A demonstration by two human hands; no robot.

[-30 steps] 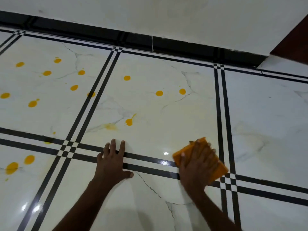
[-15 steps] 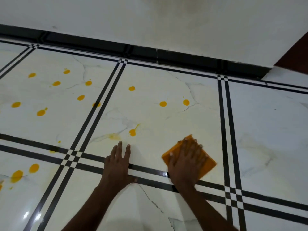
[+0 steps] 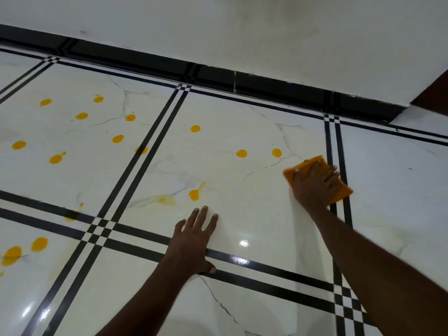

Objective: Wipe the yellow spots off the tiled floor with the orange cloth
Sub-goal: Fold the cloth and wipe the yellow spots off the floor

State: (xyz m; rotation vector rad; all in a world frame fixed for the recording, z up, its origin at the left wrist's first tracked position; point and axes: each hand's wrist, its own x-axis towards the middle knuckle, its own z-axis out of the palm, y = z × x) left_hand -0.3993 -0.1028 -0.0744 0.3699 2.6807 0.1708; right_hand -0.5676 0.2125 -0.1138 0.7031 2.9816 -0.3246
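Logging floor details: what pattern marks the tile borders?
Paired black stripes, checkered where they cross; head view.

Head view, downward, close over floor (image 3: pixel 242 214)

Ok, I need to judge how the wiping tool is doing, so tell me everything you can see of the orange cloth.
The orange cloth looks like a flat, folded pad of soft fabric, roughly rectangular and plain orange with no visible pattern. It lies flat on the glossy white tiled floor, partly over the black double stripe at the tile's right edge. The right hand presses on top with fingers spread, covering most of it, so only its far corner and edges show. Two yellow spots sit just beyond it, untouched. Whether it is stained cannot be told.
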